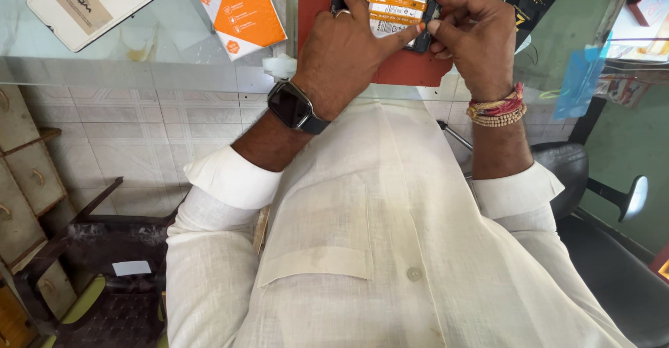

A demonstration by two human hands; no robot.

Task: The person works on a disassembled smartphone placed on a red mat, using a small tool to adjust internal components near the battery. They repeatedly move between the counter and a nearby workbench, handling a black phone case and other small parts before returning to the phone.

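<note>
Fingers of the left hand (345, 55) clamp an opened phone (390, 10), back cover off, its orange-and-white battery exposed; index finger lies along the far left edge, thumb across the near side. Right hand (474, 38) pinches at the phone's right end, fingertips curled tight. Phone lies on a red mat (418, 69) on the glass counter (174, 55). Left wrist carries a black smartwatch (293, 106); right wrist bead bracelets (496, 109). Far left: white tablet-shaped device (90, 3), orange-and-white box (240, 10).
</note>
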